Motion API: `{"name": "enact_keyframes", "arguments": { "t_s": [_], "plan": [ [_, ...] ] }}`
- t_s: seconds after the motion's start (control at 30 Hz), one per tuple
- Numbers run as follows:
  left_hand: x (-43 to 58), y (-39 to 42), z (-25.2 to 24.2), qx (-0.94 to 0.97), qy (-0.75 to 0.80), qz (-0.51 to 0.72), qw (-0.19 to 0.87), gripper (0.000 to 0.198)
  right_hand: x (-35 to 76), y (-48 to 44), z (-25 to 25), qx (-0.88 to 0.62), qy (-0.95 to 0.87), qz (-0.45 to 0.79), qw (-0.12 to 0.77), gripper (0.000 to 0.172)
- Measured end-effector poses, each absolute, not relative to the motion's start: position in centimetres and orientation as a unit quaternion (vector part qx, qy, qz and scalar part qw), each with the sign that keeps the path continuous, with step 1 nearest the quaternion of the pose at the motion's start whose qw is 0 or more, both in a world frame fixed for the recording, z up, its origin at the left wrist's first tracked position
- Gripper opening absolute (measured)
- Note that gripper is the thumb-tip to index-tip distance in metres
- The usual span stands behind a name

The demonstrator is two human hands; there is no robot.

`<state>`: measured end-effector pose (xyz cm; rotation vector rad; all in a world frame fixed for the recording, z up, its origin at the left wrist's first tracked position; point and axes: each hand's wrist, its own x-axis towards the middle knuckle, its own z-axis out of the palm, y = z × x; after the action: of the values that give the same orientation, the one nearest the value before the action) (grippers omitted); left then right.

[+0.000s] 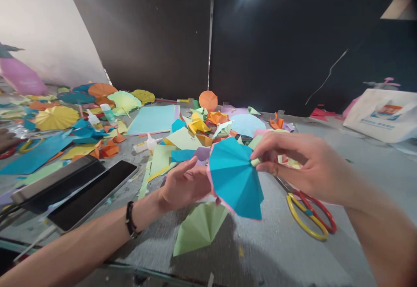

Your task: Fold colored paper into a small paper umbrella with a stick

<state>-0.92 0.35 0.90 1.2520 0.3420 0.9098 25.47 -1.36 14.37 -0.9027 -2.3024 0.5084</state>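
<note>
A pleated blue paper umbrella [234,176] with a pink layer along its edge hangs tilted over the table. My right hand [293,161] pinches the small pale green paper piece [256,162] at its peak between thumb and fingers. Palm up, my left hand [185,183] is cupped at the umbrella's left edge, thumb raised clear; its fingers are partly hidden behind the paper. Below lies a folded pale green paper fan [201,227]. Scissors [309,215] with one yellow and one red handle rest beneath my right wrist.
Paper scraps [195,126] pile up behind my hands, with a glue bottle [151,143] among them. A black phone [93,193] lies at left. Finished-looking paper umbrellas [57,117] stand at the back left. A white bag [382,115] sits far right. Another person's hand shows at the left edge.
</note>
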Motion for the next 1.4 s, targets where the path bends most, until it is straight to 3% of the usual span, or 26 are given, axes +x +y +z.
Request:
{"name": "enact_keyframes", "arguments": {
  "t_s": [0.2, 0.33, 0.5, 0.87, 1.1, 1.4],
  "plan": [
    [-0.5, 0.3, 2.1, 0.533, 0.118, 0.418, 0.726, 0.066, 29.2, -0.2, 17.3, -0.413, -0.825, 0.185, 0.338, 0.03],
    [-0.1, 0.4, 0.5, 0.539, 0.198, 0.421, 0.702, 0.059, 29.6, 2.1, 19.0, -0.443, -0.827, 0.209, 0.276, 0.043],
    [0.4, 0.7, -1.6, 0.561, 0.268, 0.414, 0.665, 0.036, 29.3, 5.7, 20.7, -0.465, -0.842, 0.183, 0.203, 0.045],
    [0.7, 1.2, -1.2, 0.575, 0.32, 0.447, 0.605, 0.031, 29.9, 15.4, 21.8, -0.575, -0.79, 0.102, 0.187, 0.015],
    [0.7, 1.3, -1.5, 0.582, 0.333, 0.441, 0.597, 0.036, 30.2, 19.9, 18.9, -0.646, -0.742, 0.132, 0.125, 0.02],
    [0.7, 1.6, -2.2, 0.593, 0.336, 0.44, 0.584, 0.041, 31.2, 21.4, 15.5, -0.666, -0.702, 0.053, 0.247, 0.032]
  ]
}}
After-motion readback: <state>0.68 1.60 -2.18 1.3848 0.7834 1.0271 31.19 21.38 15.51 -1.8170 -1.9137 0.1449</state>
